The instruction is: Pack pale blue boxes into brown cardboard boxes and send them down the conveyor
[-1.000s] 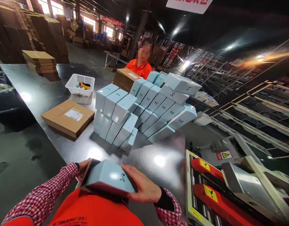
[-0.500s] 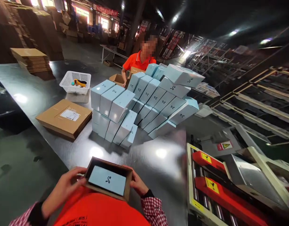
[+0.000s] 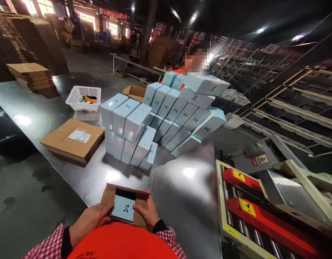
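A small brown carton (image 3: 110,194) sits at the near edge of the steel table (image 3: 166,187), right against my body. A pale blue box (image 3: 124,208) lies inside it, partly covered by the carton's side flaps. My left hand (image 3: 87,220) presses down the left flap and my right hand (image 3: 147,213) presses down the right flap. A big leaning pile of the same pale blue boxes (image 3: 160,115) stands in the middle of the table.
A stack of flat cartons (image 3: 72,138) lies to the left, a white basket (image 3: 83,98) behind it, more flat cardboard (image 3: 31,75) at far left. A co-worker in orange stands behind the pile near an open carton (image 3: 133,92). A roller conveyor (image 3: 263,223) runs at right.
The blue box went down into the carton. My hands then moved onto the side flaps and folded them inward over it. The co-worker shifted to the right behind the pile.
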